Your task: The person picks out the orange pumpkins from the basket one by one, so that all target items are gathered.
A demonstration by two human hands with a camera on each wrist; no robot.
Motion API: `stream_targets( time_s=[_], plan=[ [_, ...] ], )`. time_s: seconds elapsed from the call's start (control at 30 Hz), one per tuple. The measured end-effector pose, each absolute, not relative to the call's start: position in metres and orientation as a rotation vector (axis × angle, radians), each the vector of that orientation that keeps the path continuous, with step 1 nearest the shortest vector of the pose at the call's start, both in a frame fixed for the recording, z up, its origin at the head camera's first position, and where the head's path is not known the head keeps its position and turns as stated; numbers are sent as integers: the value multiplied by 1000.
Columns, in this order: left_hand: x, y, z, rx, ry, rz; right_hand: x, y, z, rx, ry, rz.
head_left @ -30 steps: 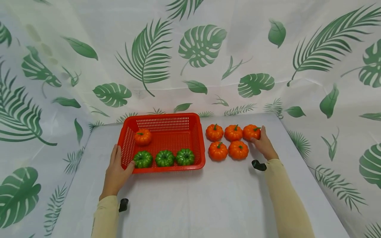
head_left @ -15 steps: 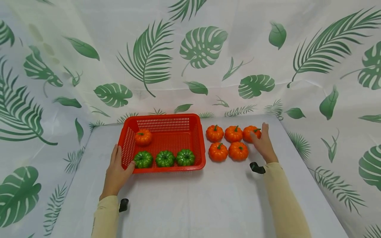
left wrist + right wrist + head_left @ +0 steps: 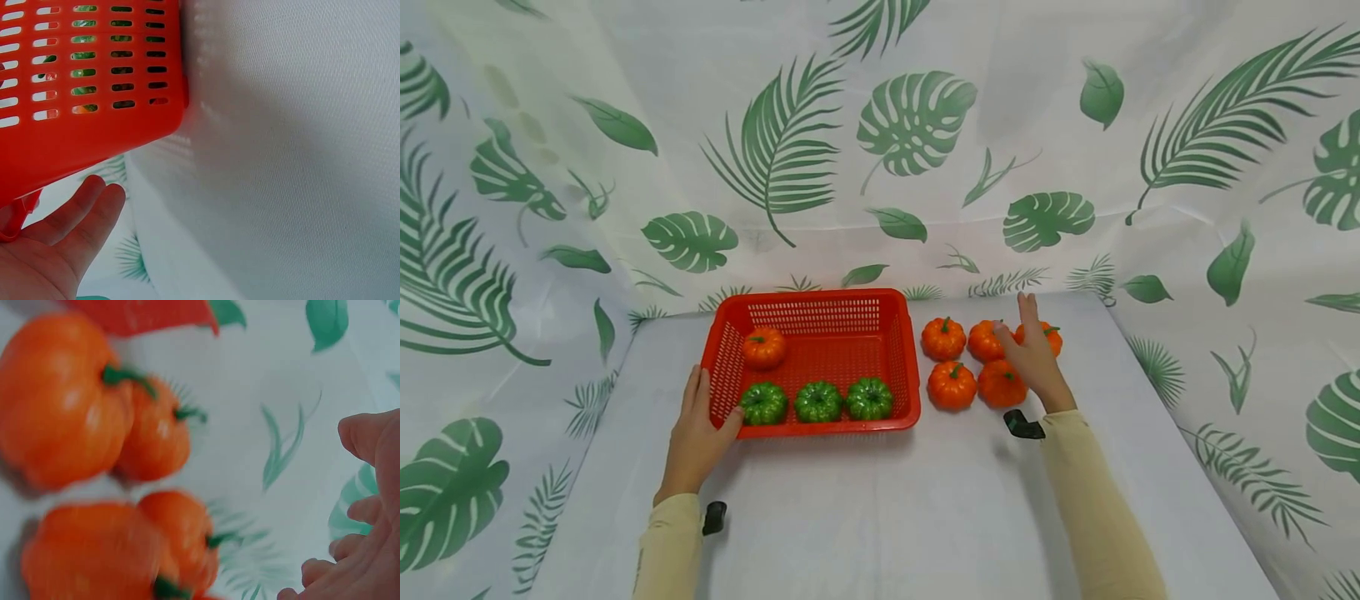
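Observation:
My left hand (image 3: 696, 442) rests at the left front corner of a red plastic basket (image 3: 827, 427), thumb at the rim. In the left wrist view, two straight fingers (image 3: 94, 228) extend along the basket's outside. Inside the basket, three green pumpkins (image 3: 818, 402) line the front side and one small orange pumpkin (image 3: 764, 347) sits at the back left. My right hand (image 3: 1037, 362) hovers over the several orange pumpkins (image 3: 952, 386) right of the basket, holding nothing. It partly covers the rightmost pumpkin (image 3: 1054, 340). Its fingers are spread apart in the right wrist view.
The basket and pumpkins stand on a white-covered table (image 3: 880, 517). Behind and at both sides hangs a white sheet (image 3: 955, 192) with green leaf prints. A black wrist device (image 3: 1024, 425) shows beside the right sleeve.
My right hand has let go of the rightmost back pumpkin and moved left over the group. The left hand keeps its place at the basket; the pumpkins have not moved.

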State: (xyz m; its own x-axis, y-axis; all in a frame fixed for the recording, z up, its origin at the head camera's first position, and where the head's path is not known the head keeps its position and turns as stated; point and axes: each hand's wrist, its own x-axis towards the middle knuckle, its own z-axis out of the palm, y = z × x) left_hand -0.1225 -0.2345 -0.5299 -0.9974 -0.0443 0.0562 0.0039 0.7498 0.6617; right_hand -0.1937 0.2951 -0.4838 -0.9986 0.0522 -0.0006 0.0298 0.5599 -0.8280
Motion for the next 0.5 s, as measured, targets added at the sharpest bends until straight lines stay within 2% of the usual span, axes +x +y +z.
stream_targets(
  time_s=[0.5],
  plan=[
    [-123,-233,-526,53,-2888,-1106,-203,218,-452,272,-2702,1741]
  ],
)
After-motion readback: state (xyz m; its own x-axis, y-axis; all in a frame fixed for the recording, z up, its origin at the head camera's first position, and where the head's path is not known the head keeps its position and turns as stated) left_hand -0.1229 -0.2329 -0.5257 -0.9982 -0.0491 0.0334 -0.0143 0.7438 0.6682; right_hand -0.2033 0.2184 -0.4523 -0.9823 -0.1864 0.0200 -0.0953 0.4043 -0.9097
